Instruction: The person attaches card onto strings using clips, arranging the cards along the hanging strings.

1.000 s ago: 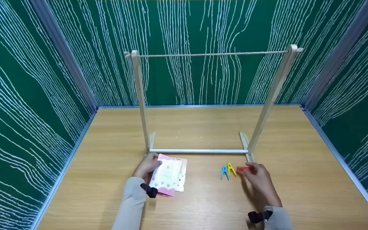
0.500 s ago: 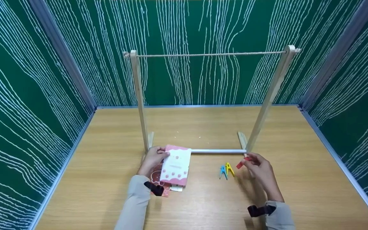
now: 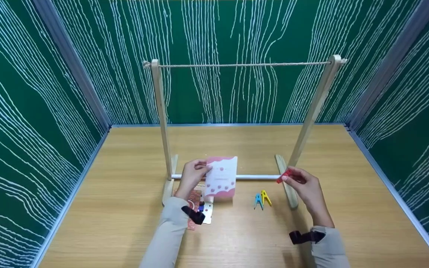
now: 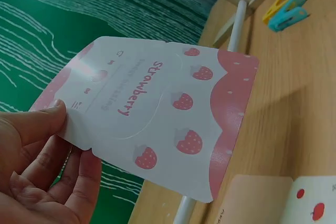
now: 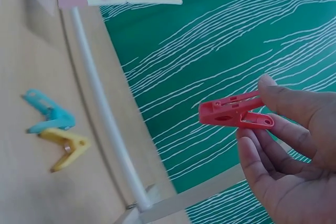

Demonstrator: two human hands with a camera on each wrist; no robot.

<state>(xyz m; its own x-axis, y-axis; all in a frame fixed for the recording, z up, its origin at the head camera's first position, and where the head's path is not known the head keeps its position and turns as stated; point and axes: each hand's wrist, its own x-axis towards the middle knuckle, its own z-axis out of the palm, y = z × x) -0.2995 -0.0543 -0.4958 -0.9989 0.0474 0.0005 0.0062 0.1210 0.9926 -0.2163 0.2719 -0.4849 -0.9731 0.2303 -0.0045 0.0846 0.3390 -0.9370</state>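
Observation:
My left hand [image 3: 192, 176] pinches a pink and white card [image 3: 221, 178] by its left edge, raised off the table. Strawberries and the word "Strawberry" are printed on it in the left wrist view. My right hand [image 3: 305, 188] holds a red clothespin [image 5: 236, 113] between thumb and fingers, its nose pointing away from the hand. Beneath the left forearm lie other cards, a red one [image 3: 193, 204] and a white one with dots [image 3: 207, 214], partly hidden by the wrist. Blue [image 3: 258, 201] and yellow [image 3: 266, 198] clothespins lie side by side on the table between the hands.
A wooden frame stands beyond the hands, with a left post [image 3: 162, 119], a right post [image 3: 315, 111] and a white bottom bar [image 3: 257, 177]. A string [image 3: 244, 65] runs across its top. Green walls with white lines [image 3: 237, 22] enclose the table [image 3: 251, 238].
The left hand has lifted the pink and white card off the other cards, moving up and right. The right hand has raised the red clothespin from the table and tilted it.

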